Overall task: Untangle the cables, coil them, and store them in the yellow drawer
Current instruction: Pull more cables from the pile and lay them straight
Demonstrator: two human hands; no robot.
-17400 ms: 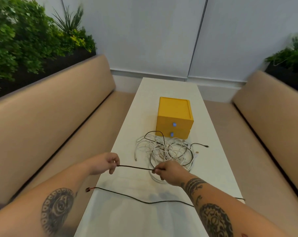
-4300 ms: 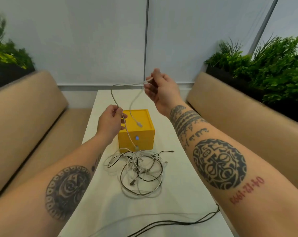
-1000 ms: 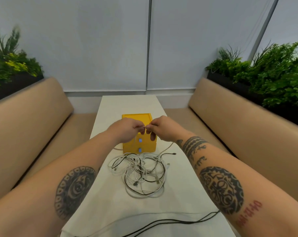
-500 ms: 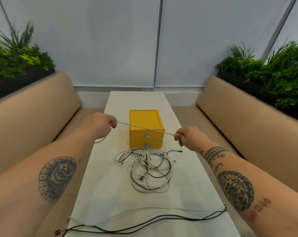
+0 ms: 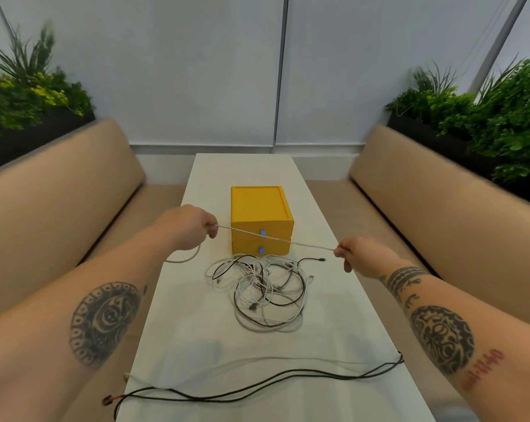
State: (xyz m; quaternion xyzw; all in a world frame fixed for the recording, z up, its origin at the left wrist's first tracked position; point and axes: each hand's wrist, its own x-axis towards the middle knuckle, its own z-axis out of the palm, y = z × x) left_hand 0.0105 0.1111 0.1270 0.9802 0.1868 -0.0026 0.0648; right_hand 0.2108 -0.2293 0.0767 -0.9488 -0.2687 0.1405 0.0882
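At the near edge of the table (image 5: 197,330) we find a black cable (image 5: 257,388) laid out across its width. Further on lies the tangled pile (image 5: 263,287) of white and black cables. Above the pile, the left hand (image 5: 186,226) and right hand (image 5: 359,257) each pinch a white cable (image 5: 276,239) with curled fingers, holding it taut between them. Behind it we note the yellow drawer unit (image 5: 259,211), with both drawers closed.

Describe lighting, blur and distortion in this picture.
Head view: soft, even light; a faint grey shadow on the long white table; wide-angle lens bows the tan padded left bench; the yellow two-drawer box and taut white cable are sharp; the tattooed left forearm is softer.
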